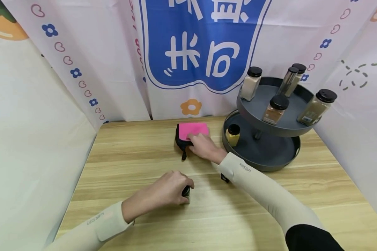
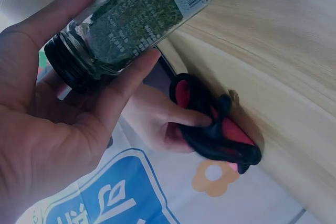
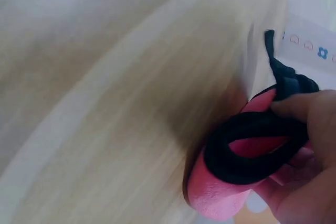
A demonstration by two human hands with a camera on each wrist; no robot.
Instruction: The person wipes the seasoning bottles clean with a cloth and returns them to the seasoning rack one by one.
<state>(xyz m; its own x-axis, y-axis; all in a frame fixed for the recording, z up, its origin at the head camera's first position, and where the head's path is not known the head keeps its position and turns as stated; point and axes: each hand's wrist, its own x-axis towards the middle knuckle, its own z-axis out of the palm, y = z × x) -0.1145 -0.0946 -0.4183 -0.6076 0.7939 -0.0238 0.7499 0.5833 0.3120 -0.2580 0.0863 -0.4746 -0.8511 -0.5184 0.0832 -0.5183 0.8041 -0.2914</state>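
My left hand [image 1: 171,188] grips a clear glass spice jar [image 2: 142,22] of dried green herbs. Its black lid lies toward the palm, and a barcode label shows at the base end. In the head view most of the jar is hidden behind the fingers, low over the front middle of the table. Farther back, my right hand [image 1: 205,146] pinches the near edge of a pink-and-black fabric piece [image 1: 193,130]. This piece has thick black edging, a gap between its folds and a dangling black strap [image 3: 271,45]; its exact kind is unclear.
A dark grey two-tier round rack [image 1: 264,127] stands at the back right. Several black-lidded jars are on its upper tier, and a yellow jar [image 1: 233,135] is on the lower one. A small black object [image 1: 224,178] lies beside my right forearm. A printed curtain [image 1: 119,69] hangs behind the wooden table [image 1: 128,150].
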